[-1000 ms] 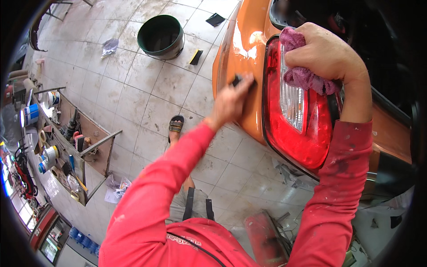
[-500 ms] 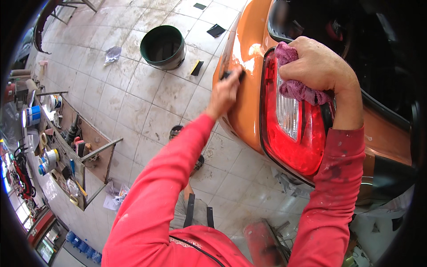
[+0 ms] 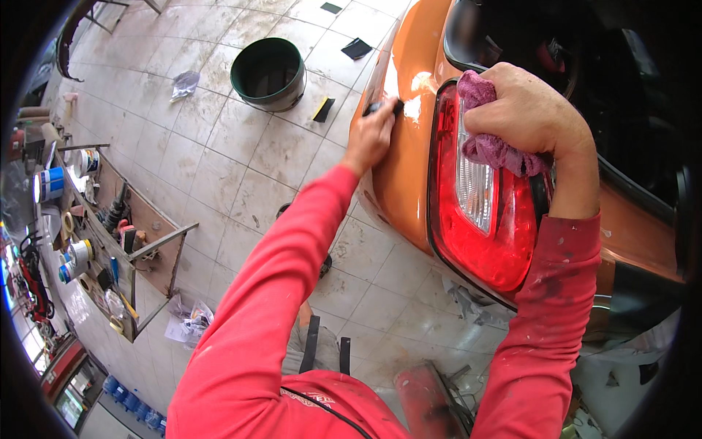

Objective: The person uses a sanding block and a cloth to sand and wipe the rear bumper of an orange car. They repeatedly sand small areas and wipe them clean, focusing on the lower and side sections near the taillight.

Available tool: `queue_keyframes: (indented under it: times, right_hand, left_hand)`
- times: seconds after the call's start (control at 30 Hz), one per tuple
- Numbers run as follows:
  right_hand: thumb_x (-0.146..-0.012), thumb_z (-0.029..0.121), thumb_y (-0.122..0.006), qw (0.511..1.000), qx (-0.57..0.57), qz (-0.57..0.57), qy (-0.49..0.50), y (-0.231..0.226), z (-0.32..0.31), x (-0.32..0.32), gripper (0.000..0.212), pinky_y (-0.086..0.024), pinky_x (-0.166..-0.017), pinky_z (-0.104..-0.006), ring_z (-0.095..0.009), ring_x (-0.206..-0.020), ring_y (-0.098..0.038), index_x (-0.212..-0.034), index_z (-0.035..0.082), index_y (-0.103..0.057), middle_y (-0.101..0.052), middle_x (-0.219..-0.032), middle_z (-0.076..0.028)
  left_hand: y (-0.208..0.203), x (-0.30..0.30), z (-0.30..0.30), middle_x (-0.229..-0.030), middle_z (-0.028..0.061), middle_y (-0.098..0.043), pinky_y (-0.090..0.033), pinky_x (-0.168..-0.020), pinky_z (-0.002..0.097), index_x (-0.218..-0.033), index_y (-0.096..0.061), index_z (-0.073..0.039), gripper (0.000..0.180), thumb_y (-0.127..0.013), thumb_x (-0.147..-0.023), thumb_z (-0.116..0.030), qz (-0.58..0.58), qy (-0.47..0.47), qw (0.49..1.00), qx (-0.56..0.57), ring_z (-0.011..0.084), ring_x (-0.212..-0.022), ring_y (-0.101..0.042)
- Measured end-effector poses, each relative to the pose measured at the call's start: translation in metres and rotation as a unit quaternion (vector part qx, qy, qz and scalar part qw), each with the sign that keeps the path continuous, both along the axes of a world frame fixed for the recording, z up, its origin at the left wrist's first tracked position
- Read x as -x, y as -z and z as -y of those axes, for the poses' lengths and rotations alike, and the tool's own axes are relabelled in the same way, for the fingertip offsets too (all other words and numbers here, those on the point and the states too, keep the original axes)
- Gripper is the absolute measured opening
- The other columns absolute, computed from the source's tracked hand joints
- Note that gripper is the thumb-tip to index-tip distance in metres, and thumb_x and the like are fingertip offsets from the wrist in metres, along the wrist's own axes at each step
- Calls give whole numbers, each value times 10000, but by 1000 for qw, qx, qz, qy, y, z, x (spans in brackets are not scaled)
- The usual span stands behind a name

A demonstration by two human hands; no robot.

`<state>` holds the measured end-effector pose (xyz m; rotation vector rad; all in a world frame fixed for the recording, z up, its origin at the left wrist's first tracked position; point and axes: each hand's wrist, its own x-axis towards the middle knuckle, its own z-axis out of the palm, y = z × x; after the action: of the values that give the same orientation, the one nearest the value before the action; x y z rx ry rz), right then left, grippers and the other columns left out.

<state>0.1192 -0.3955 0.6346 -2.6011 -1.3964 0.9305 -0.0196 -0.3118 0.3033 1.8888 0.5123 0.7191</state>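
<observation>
My left hand (image 3: 371,137) is closed on a small black pad (image 3: 395,107), pressed to the glossy orange body panel (image 3: 409,164) of a car. Most of that pad is hidden by my fingers, so its exact kind is unclear. To the right, my right hand (image 3: 528,110) grips a bunched purple cloth (image 3: 497,154) and rests over the upper part of the red and clear tail light (image 3: 479,241). Bright reflections lie on the orange paint just beyond my left fingers.
A dark green bucket (image 3: 268,73) stands on the tiled floor (image 3: 241,183), near several dark sheets (image 3: 357,49) and a crumpled pale wrapper (image 3: 185,85). At left, a work stand (image 3: 150,252) carries cans and tools. A red cylinder (image 3: 424,399) lies near my legs.
My left hand has shifted slightly up and right along the orange panel with the black pad. My right hand keeps the cloth at nearly the same spot; the view has moved a little.
</observation>
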Motion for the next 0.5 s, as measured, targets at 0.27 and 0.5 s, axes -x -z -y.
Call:
queue_keyframes:
  times: [0.27,0.5]
  right_hand:
    - [-746,256,-751,999,11,31,12,0,21,-11,361,-602,-744,-450,-408,-699,-716,-900,-69,-785,-699,-782,-279]
    - [-755,273,-744,1000,-1,-4,17,-3,6,-1,370,-604,-739,-442,-416,-705,-723,-901,-64,-789,-707,-795,-286]
  left_hand:
    - [-42,125,142,-1563,228,-619,-395,-1281,520,-1596,-574,-67,583,-599,-1028,59,-7,123,991,45,422,-1508,-541]
    - [6,-5,-20,-1505,296,-611,-544,-1140,437,-1551,-581,-12,479,-563,-1072,-7,-51,35,998,34,403,-1420,-599]
